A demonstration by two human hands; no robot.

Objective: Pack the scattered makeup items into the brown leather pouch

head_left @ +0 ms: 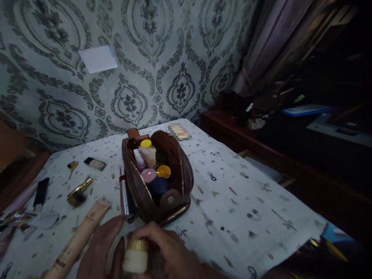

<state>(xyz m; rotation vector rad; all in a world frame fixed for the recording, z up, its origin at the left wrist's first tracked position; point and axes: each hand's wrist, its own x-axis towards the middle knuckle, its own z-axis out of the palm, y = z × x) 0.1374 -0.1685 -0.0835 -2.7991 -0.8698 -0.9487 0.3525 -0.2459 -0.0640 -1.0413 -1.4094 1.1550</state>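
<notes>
A small jar (pixel 135 257) with a cream body and gold lid is in my right hand (pixel 167 246), whose index finger curves over the lid. My left hand (pixel 100 246) is just left of the jar, thumb and fingers apart and bent; whether its thumb touches the jar is unclear. In front of both hands, a brown cosmetic bag (pixel 187 178) stands unzipped. Inside it are a pink round item (pixel 148 175), an orange-gold lid (pixel 163 171), a dark blue item (pixel 159 186), a yellow cap (pixel 146 143) and small tubes (pixel 148 156). A beige tube (pixel 83 234) lies beside my left hand.
A silver tube (pixel 124 193) lies along the bag's left side. Further left are a gold-handled brush (pixel 80 192), a small rectangular bottle (pixel 95 163) and a black-capped item (pixel 41 192). The patterned white cloth (pixel 232 190) ends at the right, beside dark furniture (pixel 226 135).
</notes>
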